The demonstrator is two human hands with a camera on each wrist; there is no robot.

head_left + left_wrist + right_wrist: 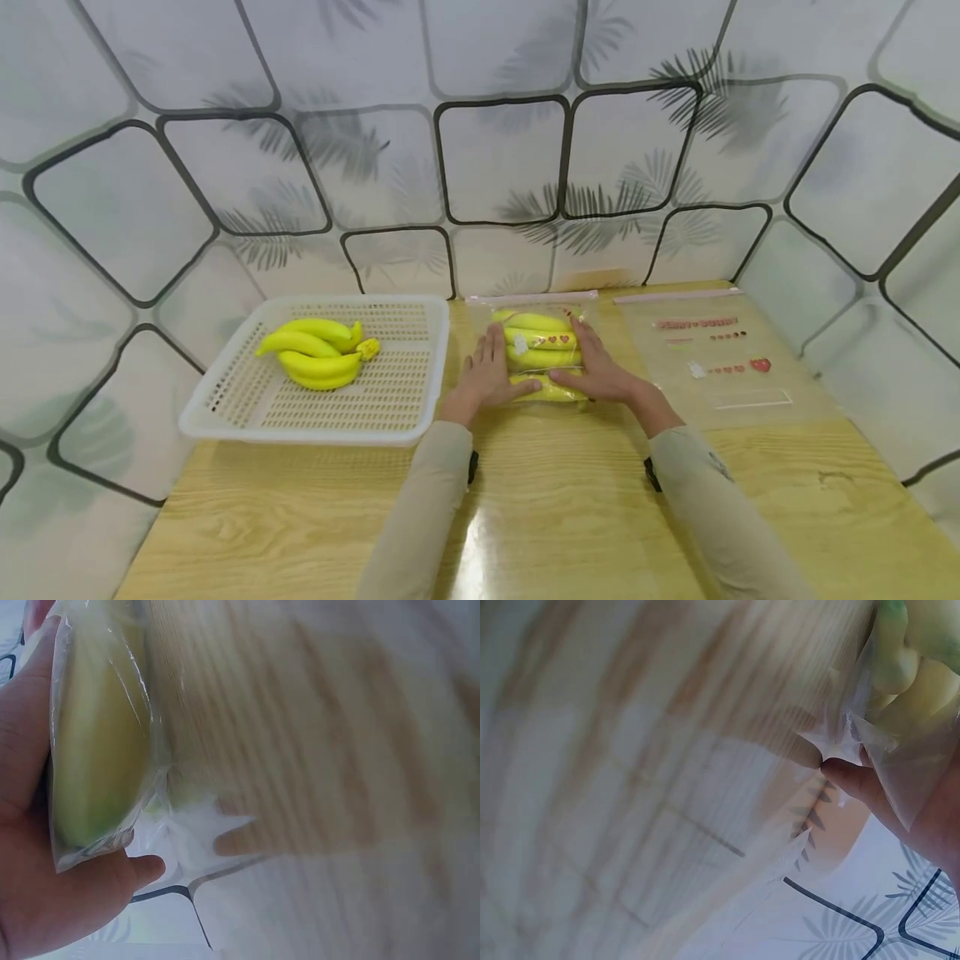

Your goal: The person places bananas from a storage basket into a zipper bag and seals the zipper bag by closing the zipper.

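Tabletop, yellow wood grain, glossy (pixel 562 517): one, bearing everything below.

Sleeves, long, beige cloth: two, my left sleeve (pixel 420 508) and my right sleeve (pixel 727 508), each with a small black object at the inner cuff.

Left hand (pixel 487 372), mine, bare: laid against the left side of the filled bag, fingers extended and pointing away from me, thumb reaching inward across its near part.

Right hand (pixel 603 371), mine, bare: set likewise against the right side, fingers extended, thumb pointing inward toward the other. Neither is curled into a grip.

Filled bag, transparent plastic printed with red hearts (pixel 542 340): one, lying on the tabletop between my palms, its pale pink zip strip (pixel 532 297) along the far edge. Contents: several yellow bananas (pixel 542 359), lying crosswise one beyond another; the wrist views show greenish ends through the film.

Basket, white plastic, rectangular, perforated (pixel 315 437): one, left of the filled bag, holding a bunch of yellow bananas with its stem end to the right (pixel 321 375).

Flat bag, transparent plastic, red lettering and hearts (pixel 712 346): one, right of the filled bag, lying flat, pinkish strip at the far edge.

Backdrop, pale, with dark rounded outlines and grey fronds (pixel 502 158): behind all.
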